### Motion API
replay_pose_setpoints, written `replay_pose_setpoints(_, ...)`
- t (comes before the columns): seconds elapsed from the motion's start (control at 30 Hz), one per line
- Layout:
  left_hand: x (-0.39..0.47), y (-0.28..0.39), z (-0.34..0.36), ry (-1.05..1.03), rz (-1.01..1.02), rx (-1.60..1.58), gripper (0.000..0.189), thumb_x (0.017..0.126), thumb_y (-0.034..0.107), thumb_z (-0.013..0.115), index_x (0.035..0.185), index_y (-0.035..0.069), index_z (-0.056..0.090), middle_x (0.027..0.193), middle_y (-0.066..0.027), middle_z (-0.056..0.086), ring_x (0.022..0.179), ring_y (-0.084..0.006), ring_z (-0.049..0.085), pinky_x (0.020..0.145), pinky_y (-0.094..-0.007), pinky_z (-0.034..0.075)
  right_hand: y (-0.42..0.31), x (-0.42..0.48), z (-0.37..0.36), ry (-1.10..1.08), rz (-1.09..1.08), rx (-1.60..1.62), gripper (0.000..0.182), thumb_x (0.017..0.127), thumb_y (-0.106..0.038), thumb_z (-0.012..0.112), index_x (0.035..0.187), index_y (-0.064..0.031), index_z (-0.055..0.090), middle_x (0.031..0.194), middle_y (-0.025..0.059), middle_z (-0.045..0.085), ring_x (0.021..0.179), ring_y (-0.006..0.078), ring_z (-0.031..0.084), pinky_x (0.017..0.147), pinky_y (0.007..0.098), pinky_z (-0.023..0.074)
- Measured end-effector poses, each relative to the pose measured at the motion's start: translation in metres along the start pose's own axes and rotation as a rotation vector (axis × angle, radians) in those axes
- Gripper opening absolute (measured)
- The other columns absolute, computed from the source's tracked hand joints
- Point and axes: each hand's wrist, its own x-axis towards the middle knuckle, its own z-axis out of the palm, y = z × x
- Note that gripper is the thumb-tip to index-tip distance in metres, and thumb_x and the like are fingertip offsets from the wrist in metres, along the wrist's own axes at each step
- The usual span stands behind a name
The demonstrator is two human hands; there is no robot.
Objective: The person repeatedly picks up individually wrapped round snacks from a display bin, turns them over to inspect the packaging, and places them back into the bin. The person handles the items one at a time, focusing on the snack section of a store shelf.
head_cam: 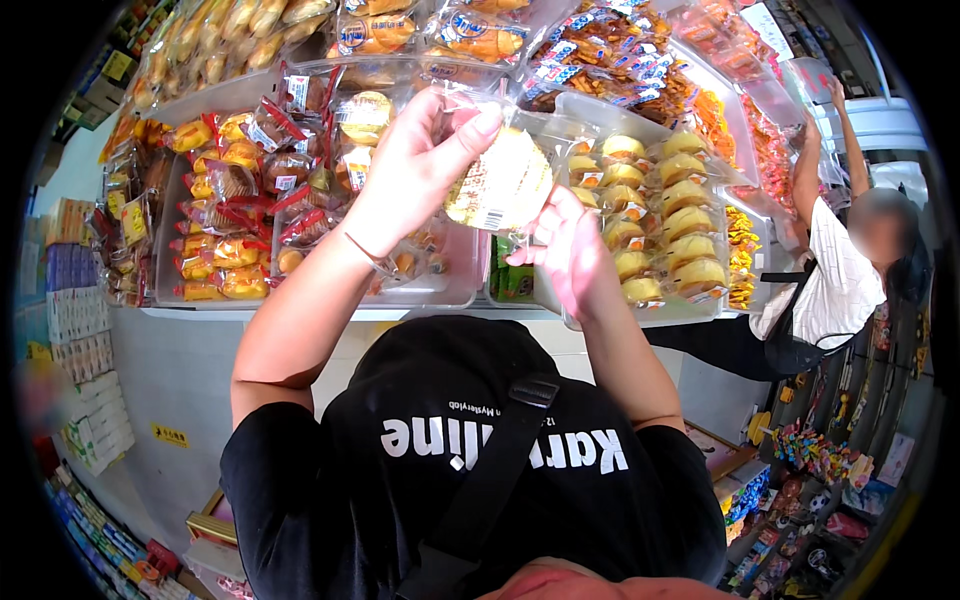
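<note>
A round yellow cake in a clear wrapper (499, 184) is held up above the bins, its printed label with a barcode facing me. My left hand (427, 165) pinches the wrapper's upper left part between thumb and fingers. At the lower right edge, the curled fingers of my right hand (574, 251) take hold of the same wrapper. Beneath and to the right, rows of similar wrapped yellow cakes (688, 232) fill a clear plastic bin. To the left, a bin holds wrapped cakes in red and yellow packaging (240, 251).
Bagged long bread rolls (232, 34) and wrapped milk buns (375, 34) lie farther back. Bins of small orange-brown snack packets (600, 67) stand at the back right. Another person in a white shirt (832, 277) reaches into the bins at right. Stacked tissue packs (82, 337) line the left.
</note>
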Motion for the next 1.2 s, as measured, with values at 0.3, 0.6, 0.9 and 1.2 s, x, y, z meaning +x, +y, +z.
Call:
replay_pose_setpoints(0.3,0.000,0.005,0.007,-0.024,0.030,0.023,0.029,0.086,0.028,0.053,0.087,0.000,0.051,0.074,-0.0002,0.054,0.069,-0.0043,0.047,0.062,-0.0194,0.041,-0.012,-0.008,0.004,-0.018,-0.099,-0.180,0.034,0.082,-0.008,0.055,0.112,0.0003,0.041,0.098,0.0053,0.055,0.081,0.0081,0.052,0.068,0.0220,0.0423)
replay_pose_setpoints(0.6,0.001,0.012,0.010,-0.046,-0.018,-0.006,0.027,0.086,0.028,0.052,0.088,0.001,0.053,0.075,-0.0002,0.055,0.069,-0.0046,0.050,0.063,-0.0192,0.043,-0.011,-0.009,-0.006,0.016,-0.160,-0.279,0.036,0.082,-0.010,0.052,0.114,0.0014,0.039,0.100,0.0066,0.053,0.082,0.0084,0.051,0.068,0.0228,0.0424)
replay_pose_setpoints(0.9,-0.020,-0.051,0.013,-0.584,-0.525,-0.355,0.029,0.088,0.021,0.046,0.107,0.000,0.050,0.094,-0.0076,0.058,0.082,-0.0131,0.059,0.068,-0.0234,0.050,-0.052,-0.011,-0.009,-0.463,-0.742,-1.708,0.050,0.056,-0.003,0.061,0.105,-0.0057,0.051,0.117,0.0126,0.047,0.109,0.0312,0.044,0.090,0.0426,0.0343)
replay_pose_setpoints(1.2,-0.016,-0.084,0.000,-0.554,-0.931,-0.731,0.036,0.090,0.025,0.041,0.117,0.002,0.042,0.105,-0.0100,0.055,0.085,-0.0153,0.058,0.066,-0.0240,0.049,-0.051,0.008,-0.055,-0.116,-0.626,-1.504,0.034,0.067,-0.019,0.066,0.098,-0.0086,0.055,0.091,0.0078,0.058,0.077,0.0228,0.058,0.063,0.0318,0.0481)
